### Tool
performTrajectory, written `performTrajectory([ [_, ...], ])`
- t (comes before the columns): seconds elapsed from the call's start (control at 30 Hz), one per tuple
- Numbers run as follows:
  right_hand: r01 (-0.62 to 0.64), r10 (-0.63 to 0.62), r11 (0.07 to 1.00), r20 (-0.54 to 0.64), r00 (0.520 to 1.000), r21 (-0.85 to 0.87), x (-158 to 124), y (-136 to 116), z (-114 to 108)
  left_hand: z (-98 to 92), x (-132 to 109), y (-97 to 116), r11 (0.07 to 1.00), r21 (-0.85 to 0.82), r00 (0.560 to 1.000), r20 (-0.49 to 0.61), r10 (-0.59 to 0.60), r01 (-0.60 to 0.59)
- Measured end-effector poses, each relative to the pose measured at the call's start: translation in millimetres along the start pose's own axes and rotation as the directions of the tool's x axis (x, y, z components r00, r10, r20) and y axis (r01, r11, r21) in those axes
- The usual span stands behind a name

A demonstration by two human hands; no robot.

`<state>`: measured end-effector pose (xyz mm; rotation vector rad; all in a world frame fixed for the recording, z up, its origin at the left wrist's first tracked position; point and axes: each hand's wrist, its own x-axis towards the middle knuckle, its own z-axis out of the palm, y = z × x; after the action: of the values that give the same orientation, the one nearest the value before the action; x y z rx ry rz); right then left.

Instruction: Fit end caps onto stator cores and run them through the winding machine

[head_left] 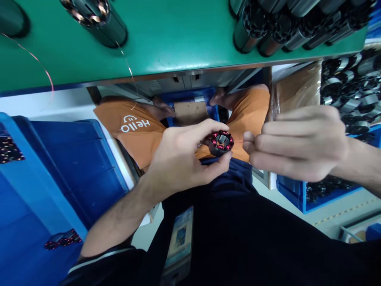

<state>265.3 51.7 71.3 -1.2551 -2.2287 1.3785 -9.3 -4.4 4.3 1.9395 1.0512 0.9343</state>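
Observation:
My left hand (181,157) is closed round a small black ring-shaped motor stator (220,143) with red copper windings, held between thumb and fingers over my lap. My right hand (297,143) is just to its right, fingers curled and pinched together at the stator's edge, apparently on a thin copper wire that is too fine to make out clearly. Both hands hover below the edge of the green workbench (178,43).
Black cylindrical motor housings (98,20) stand on the bench, with several more at the far right (297,24). A thin copper wire (44,67) trails over the bench. Blue bins (59,159) sit left; another bin of stators (327,186) sits right. Orange-clad legs (133,127) show below.

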Motion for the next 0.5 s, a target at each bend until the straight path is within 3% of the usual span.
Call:
performTrajectory([
  [0.07,0.024,-0.024,1.0,0.044,0.999,-0.009,-1,-2,-13,0.3,0,-3,0.997,-0.064,0.999,0.004,-0.046,0.047],
  [0.13,-0.037,0.024,0.993,0.114,0.993,0.109,2,1,-22,1.1,0,-5,0.999,-0.035,0.998,-0.057,0.038,-0.04],
  [0.17,-0.125,0.091,0.968,0.163,0.982,0.216,3,4,-24,1.9,0,-7,0.995,0.007,0.99,-0.1,0.095,-0.095],
  [0.2,-0.246,0.171,0.912,0.24,0.956,0.33,5,7,-23,3.2,-1,-7,0.988,0.05,0.978,-0.144,0.149,-0.144],
  [0.27,-0.483,0.283,0.734,0.432,0.856,0.477,7,15,-14,6.7,-2,-8,0.971,0.126,0.945,-0.233,0.228,-0.203],
  [0.33,-0.575,0.303,0.65,0.524,0.796,0.497,7,20,-1,9.9,-2,-8,0.952,0.188,0.921,-0.263,0.287,-0.243],
  [0.37,-0.553,0.305,0.679,0.499,0.811,0.483,5,21,4,10.9,-2,-8,0.941,0.213,0.917,-0.248,0.313,-0.263],
  [0.43,-0.433,0.309,0.813,0.341,0.888,0.39,0,19,9,10.7,-1,-8,0.936,0.251,0.936,-0.186,0.298,-0.248],
  [0.5,-0.323,0.286,0.915,0.177,0.942,0.24,-5,13,4,8.0,1,-7,0.968,0.209,0.98,-0.114,0.164,-0.138],
])
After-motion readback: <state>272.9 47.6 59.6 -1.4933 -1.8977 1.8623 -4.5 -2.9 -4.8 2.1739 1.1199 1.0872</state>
